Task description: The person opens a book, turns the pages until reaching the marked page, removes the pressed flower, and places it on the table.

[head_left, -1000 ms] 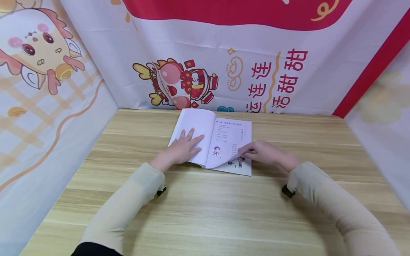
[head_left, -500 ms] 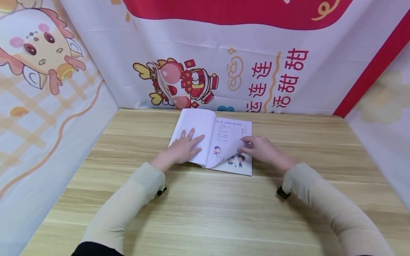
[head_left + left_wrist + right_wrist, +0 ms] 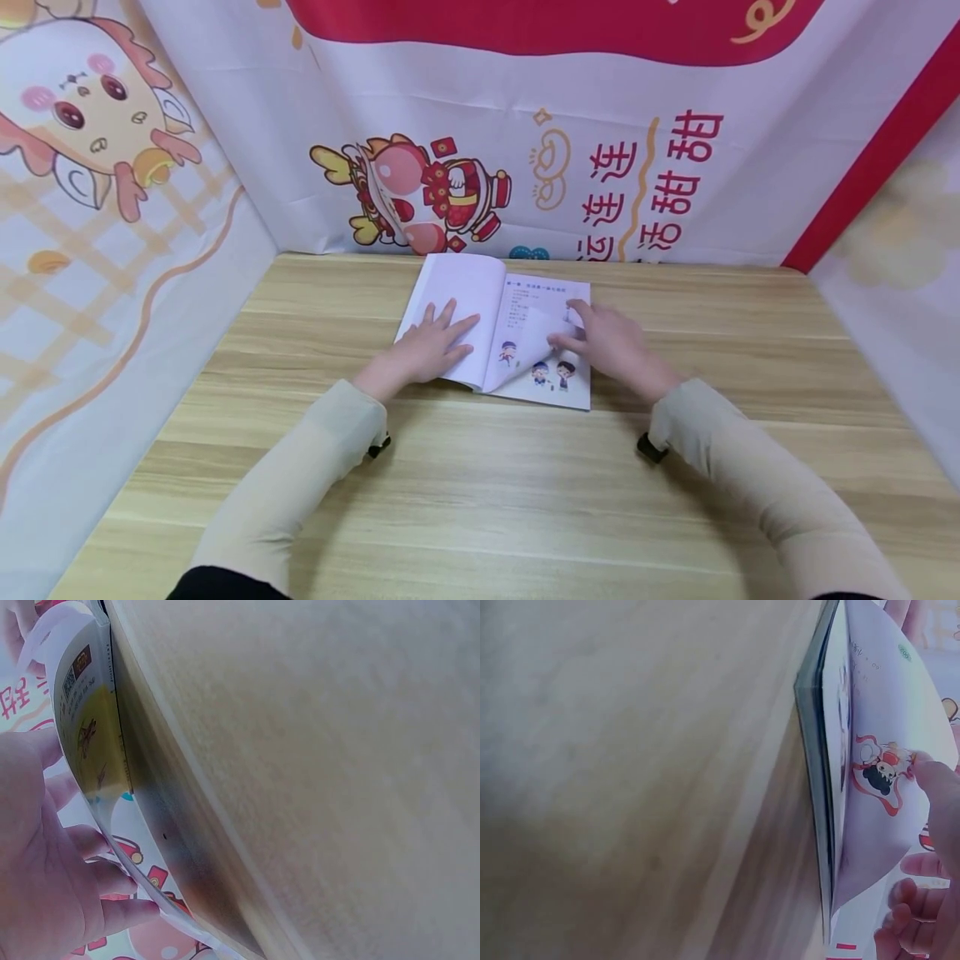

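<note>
An open book [image 3: 461,279] lies on the table, its left page blank and its right side printed with text and small cartoon children. My left hand [image 3: 425,350] rests flat on the left page, fingers spread. On the right, my right hand [image 3: 613,340] holds a loose page [image 3: 531,346] whose lower outer corner is lifted and curled toward the spine. In the right wrist view the thumb [image 3: 934,776] presses that page beside a cartoon figure, with the other fingers partly behind it. The left wrist view shows the cover [image 3: 94,735], partly yellow, beyond the left palm.
The wood-grain table [image 3: 480,500] runs from the front to a white and red cloth backdrop [image 3: 450,92] just behind the book. Printed cloth [image 3: 225,225] also hangs at the left side. Dark wrist cameras [image 3: 651,448] sit under the cuffs.
My right hand has moved slightly up and left, carrying the page corner farther toward the spine and uncovering more of the cartoon children below. The left hand has stayed in place.
</note>
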The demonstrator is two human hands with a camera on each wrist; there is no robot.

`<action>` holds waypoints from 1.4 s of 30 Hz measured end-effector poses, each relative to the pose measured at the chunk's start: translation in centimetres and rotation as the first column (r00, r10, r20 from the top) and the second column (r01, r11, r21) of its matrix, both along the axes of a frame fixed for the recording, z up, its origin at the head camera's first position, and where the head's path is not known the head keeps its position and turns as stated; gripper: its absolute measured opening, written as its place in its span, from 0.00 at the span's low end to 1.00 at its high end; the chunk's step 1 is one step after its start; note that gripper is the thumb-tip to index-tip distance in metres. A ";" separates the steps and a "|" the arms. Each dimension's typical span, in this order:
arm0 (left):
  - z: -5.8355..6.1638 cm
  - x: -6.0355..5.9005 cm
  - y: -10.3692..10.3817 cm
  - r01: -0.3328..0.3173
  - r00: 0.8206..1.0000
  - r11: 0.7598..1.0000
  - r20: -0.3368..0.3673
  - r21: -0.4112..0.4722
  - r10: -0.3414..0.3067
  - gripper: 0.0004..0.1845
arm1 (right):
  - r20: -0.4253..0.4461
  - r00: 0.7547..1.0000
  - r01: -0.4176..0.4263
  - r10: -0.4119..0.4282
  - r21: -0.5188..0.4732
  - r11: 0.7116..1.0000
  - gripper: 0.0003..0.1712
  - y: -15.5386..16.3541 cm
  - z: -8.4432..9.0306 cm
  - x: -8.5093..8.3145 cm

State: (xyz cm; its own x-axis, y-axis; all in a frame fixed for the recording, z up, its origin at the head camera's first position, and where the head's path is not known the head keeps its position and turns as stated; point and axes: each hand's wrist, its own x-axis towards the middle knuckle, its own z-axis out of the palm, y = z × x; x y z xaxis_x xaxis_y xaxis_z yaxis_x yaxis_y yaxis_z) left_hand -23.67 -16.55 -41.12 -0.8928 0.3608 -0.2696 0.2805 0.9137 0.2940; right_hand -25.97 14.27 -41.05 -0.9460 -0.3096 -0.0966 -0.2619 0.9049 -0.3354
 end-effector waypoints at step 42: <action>0.8 -0.7 -2.2 -0.184 0.983 0.850 0.075 0.494 0.169 0.29 | 0.065 0.976 -0.208 0.208 0.003 0.978 0.45 -5.6 -0.9 -0.4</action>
State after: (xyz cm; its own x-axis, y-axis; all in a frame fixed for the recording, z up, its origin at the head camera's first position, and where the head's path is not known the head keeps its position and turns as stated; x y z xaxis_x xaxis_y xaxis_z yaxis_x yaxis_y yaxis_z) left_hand -24.36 -18.74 -40.30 -0.9490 0.2906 -0.1225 0.1135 0.6772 0.7270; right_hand -26.37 8.62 -41.93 -0.8527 -0.4976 -0.1591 -0.4228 0.8362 -0.3494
